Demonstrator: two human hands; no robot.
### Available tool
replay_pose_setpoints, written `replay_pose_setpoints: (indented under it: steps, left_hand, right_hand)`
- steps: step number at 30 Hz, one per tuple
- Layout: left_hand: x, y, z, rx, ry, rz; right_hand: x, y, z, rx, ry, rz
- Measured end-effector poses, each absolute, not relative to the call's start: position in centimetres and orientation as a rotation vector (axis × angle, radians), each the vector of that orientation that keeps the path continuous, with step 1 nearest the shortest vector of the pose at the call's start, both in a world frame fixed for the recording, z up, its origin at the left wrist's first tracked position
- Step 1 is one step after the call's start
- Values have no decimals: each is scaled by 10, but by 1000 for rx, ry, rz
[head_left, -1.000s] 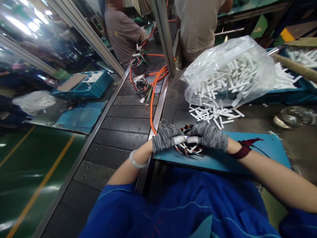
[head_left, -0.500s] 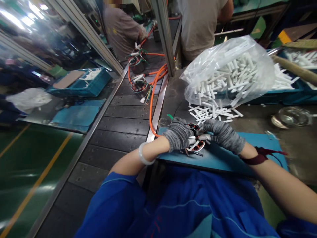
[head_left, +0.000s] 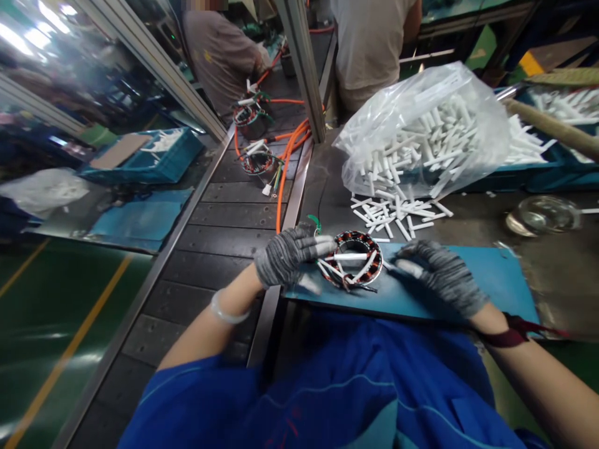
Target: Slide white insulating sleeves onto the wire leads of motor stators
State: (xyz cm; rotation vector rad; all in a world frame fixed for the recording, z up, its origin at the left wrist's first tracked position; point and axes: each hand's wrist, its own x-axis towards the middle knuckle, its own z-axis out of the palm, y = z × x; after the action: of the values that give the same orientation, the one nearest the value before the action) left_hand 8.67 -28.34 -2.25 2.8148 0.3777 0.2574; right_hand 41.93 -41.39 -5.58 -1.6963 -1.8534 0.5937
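A motor stator [head_left: 377,267], a ring with copper windings, lies on a blue mat [head_left: 486,280] in front of me. White sleeves [head_left: 350,257] lie across its top, and short dark wire ends stick out on the near side. My left hand [head_left: 292,257], in a grey glove with pale fingertips, is open at the stator's left side, its fingers stretched toward the rim. My right hand [head_left: 435,274], gloved the same way, is open just right of the stator. A small white end by its fingertips is hard to make out.
Loose white tubes [head_left: 397,212] spill from a clear plastic bag [head_left: 355,146] behind the mat. A glass bowl [head_left: 543,215] stands at right. On the slatted conveyor [head_left: 224,215] to the left are more stators [head_left: 259,163] and an orange cable [head_left: 291,153]. A metal post [head_left: 302,68] and two people are beyond.
Both hands have parted from the stator, the left moving left and the right moving right. The ring and the white sleeves across it are now uncovered.
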Motion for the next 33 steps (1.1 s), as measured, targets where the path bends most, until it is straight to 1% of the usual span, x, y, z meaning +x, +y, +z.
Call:
replay_pose_setpoints:
  steps: [2, 4, 7, 11, 13, 14, 15, 17, 20, 22, 24, 28, 30, 33]
  left_hand:
    - [85, -281, -47, 2705, 332, 218]
    - [92, -288, -61, 2629, 396, 182]
    - [109, -311, -57, 2646, 673, 91]
    - [138, -349, -31, 2592, 1231, -254]
    - [150, -361, -21, 2510, 1404, -328]
    - [154, -364, -18, 2479, 1448, -308]
    - [154, -365, -16, 2463, 1446, -249]
    - [145, -362, -15, 2451, 1292, -40]
    - [111, -349, -23, 2415, 821, 368]
    - [88, -340, -33, 2358, 608, 508]
    - [72, -332, -44, 2307, 557, 507]
    - [68, -327, -55, 2339, 612, 382]
    - [74, -328, -55, 2435, 645, 346]
    - [82, -330, -49, 2599, 674, 342]
  right_hand:
    - [411, -416, -64, -1731, -2063, 480]
    - [402, -411, -74, -1809, -2188, 304]
    - [397, -405, -90, -1890, -2197, 197]
    - [407, -413, -91, -1977, -1931, 250]
    - [410, -421, -81, -2023, -1688, 300]
    - [409, -425, -74, -2007, -1573, 340]
    - [407, -429, -66, -1962, -1478, 393]
    - [400, -433, -53, -1807, -1347, 527]
    - [388, -435, -45, -1599, -1222, 783]
    - [381, -433, -47, -1546, -1134, 931]
    - [376, -431, -52, -1531, -1059, 1053]
    - [373, -427, -59, -1456, -946, 1285]
    - [372, -425, -61, -1410, -948, 1283]
    - [372, -421, -64, -1360, -1123, 1130]
